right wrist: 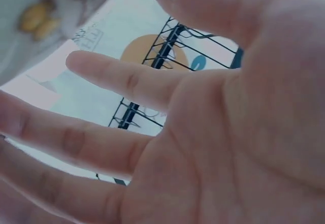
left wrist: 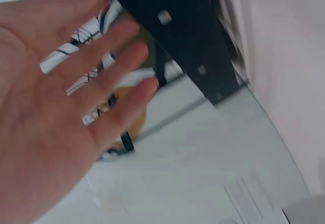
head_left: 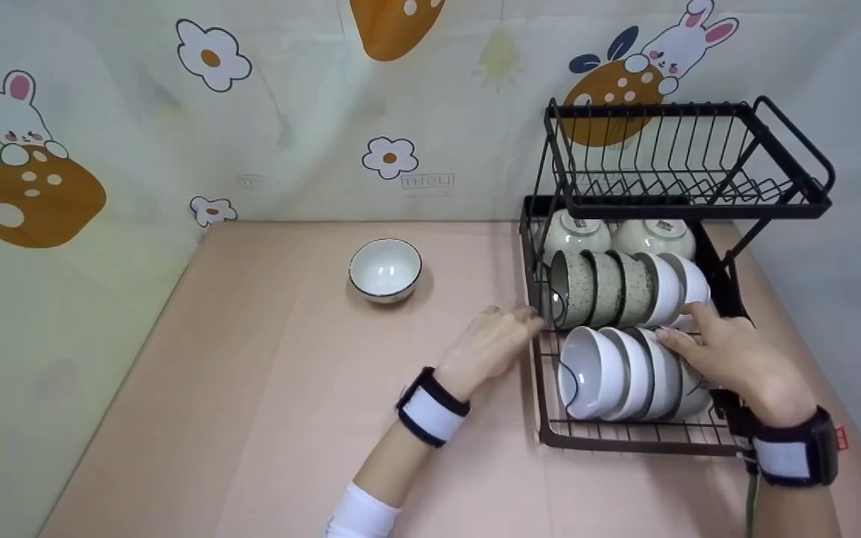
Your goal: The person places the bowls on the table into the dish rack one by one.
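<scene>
My left hand (head_left: 494,336) is at the left side of a black two-tier dish rack (head_left: 640,446), its fingertips right at the side rail. In the left wrist view its fingers are extended beside the black rail (left wrist: 177,36). Over the right end of the front row of bowls (head_left: 602,373) reaches my right hand (head_left: 737,362). Its thumb is at the front row, its index finger by a white bowl (head_left: 688,276) in the middle row. The right wrist view shows straight, spread fingers near a bowl with a yellow pattern (right wrist: 38,18).
Speckled green bowls (head_left: 602,288) stand on edge in the middle row. Behind them, two bowls (head_left: 578,233) lie upside down. The upper tier (head_left: 699,211) overhangs the back of the rack. On the table (head_left: 311,388), a dark-rimmed white bowl (head_left: 386,270) stands upright to the left.
</scene>
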Available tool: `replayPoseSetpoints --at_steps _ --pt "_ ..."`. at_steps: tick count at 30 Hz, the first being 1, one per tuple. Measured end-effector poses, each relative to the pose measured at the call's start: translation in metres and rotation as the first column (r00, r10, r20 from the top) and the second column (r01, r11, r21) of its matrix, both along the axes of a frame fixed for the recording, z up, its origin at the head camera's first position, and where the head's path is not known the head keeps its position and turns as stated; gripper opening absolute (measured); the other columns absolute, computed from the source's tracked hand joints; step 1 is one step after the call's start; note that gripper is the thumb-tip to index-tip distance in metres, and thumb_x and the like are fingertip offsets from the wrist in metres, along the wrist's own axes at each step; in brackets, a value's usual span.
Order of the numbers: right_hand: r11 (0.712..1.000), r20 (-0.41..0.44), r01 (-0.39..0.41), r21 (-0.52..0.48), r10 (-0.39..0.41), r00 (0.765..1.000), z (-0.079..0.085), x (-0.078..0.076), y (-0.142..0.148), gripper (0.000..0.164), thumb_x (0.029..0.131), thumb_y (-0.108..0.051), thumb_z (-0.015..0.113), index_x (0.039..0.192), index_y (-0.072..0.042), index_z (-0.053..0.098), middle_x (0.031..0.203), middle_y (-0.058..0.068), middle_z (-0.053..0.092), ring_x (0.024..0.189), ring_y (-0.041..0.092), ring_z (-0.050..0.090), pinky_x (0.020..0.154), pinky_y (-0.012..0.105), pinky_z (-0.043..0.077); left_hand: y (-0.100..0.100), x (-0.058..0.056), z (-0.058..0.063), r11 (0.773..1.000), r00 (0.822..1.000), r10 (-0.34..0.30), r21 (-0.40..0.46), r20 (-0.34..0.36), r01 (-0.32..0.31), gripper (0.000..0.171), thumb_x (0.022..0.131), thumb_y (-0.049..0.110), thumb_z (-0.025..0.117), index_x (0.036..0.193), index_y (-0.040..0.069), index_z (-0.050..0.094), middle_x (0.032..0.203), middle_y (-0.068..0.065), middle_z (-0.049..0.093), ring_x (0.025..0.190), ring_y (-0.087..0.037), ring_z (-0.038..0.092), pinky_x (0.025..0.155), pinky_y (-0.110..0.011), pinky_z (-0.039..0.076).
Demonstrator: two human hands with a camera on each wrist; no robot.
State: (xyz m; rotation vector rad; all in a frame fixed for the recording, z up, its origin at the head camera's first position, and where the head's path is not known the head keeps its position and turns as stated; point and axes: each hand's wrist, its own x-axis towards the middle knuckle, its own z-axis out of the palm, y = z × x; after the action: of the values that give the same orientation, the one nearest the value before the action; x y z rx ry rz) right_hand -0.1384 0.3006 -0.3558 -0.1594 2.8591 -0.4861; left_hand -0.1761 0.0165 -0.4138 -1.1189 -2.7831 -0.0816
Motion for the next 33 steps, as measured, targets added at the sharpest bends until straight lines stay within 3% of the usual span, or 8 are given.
replayPoseSetpoints --at_steps 4,7,10,13,16,23,27,33 --pt "1.0 -0.035 -0.009 0.01 0.009 0.999 0.002 0.003 -0.001 0.071 0.094 -0.058 0.041 0.133 0.001 0.041 0.122 0.04 0.053 0.108 0.059 0.05 0.08 0.065 0.045 -0.022 -0.016 -0.006 0.972 0.973 0.227 0.075 -0.044 -0.223 0.044 0.083 0.017 0.07 0.124 0.011 0.056 0.122 -0.007 0.063 0.112 -0.021 0.06 0.085 -0.029 0.056" --pt "1.0 -0.059 -0.023 0.018 0.024 0.998 0.003 0.004 -0.002 0.068 0.095 -0.057 0.042 0.132 0.0 0.043 0.121 0.039 0.054 0.107 0.058 0.051 0.079 0.065 0.045 -0.041 -0.03 -0.013 0.918 0.916 0.389 0.121 -0.099 -0.377 0.042 0.081 0.013 0.07 0.12 0.007 0.055 0.115 -0.01 0.064 0.108 -0.024 0.06 0.084 -0.032 0.055" --pt "0.999 -0.074 -0.039 0.025 0.04 0.996 0.003 0.005 -0.003 0.063 0.095 -0.055 0.043 0.128 -0.001 0.045 0.119 0.039 0.055 0.104 0.059 0.053 0.077 0.065 0.046 -0.058 -0.041 -0.018 0.846 0.843 0.529 0.15 -0.1 -0.513 0.048 0.076 0.005 0.072 0.121 0.004 0.053 0.114 -0.013 0.063 0.106 -0.027 0.06 0.086 -0.035 0.055" --pt "0.998 -0.087 -0.048 0.028 0.05 0.995 0.003 0.005 -0.003 0.06 0.095 -0.054 0.045 0.125 -0.002 0.047 0.116 0.04 0.056 0.101 0.058 0.055 0.074 0.063 0.048 -0.072 -0.047 -0.021 0.777 0.781 0.622 0.157 -0.046 -0.61 0.053 0.073 0.0 0.072 0.123 0.002 0.053 0.116 -0.015 0.063 0.107 -0.03 0.061 0.093 -0.04 0.052" --pt "0.999 -0.092 -0.048 0.025 0.05 0.995 0.004 0.005 -0.003 0.06 0.095 -0.053 0.045 0.126 -0.002 0.047 0.117 0.04 0.055 0.101 0.058 0.054 0.074 0.063 0.048 -0.082 -0.051 -0.025 0.738 0.743 0.669 0.123 -0.012 -0.663 0.042 0.075 0.0 0.071 0.115 0.002 0.059 0.109 -0.015 0.068 0.099 -0.031 0.066 0.089 -0.041 0.054" --pt "0.998 -0.107 -0.058 0.031 0.061 0.992 0.003 0.004 -0.002 0.057 0.096 -0.049 0.046 0.127 -0.002 0.046 0.12 0.039 0.055 0.105 0.057 0.053 0.08 0.064 0.046 -0.095 -0.056 -0.035 0.724 0.73 0.683 0.132 0.002 -0.678 0.008 0.081 0.004 0.069 0.088 0.001 0.067 0.086 -0.016 0.072 0.078 -0.034 0.07 0.066 -0.041 0.057" --pt "0.998 -0.107 -0.055 0.03 0.058 0.993 0.003 0.004 -0.002 0.056 0.096 -0.049 0.046 0.126 -0.002 0.047 0.12 0.038 0.056 0.106 0.056 0.053 0.082 0.064 0.046 -0.099 -0.061 -0.04 0.722 0.732 0.682 0.165 -0.003 -0.672 0.015 0.084 0.016 0.069 0.086 0.002 0.069 0.085 -0.016 0.072 0.076 -0.035 0.07 0.065 -0.042 0.056" --pt "0.998 -0.08 -0.048 0.029 0.05 0.996 0.003 0.004 -0.002 0.06 0.095 -0.052 0.045 0.13 -0.003 0.045 0.123 0.038 0.054 0.108 0.058 0.052 0.083 0.066 0.044 -0.107 -0.067 -0.053 0.728 0.734 0.677 0.189 -0.046 -0.66 0.011 0.079 0.011 0.073 0.081 0.0 0.071 0.081 -0.017 0.072 0.074 -0.034 0.069 0.063 -0.042 0.056"
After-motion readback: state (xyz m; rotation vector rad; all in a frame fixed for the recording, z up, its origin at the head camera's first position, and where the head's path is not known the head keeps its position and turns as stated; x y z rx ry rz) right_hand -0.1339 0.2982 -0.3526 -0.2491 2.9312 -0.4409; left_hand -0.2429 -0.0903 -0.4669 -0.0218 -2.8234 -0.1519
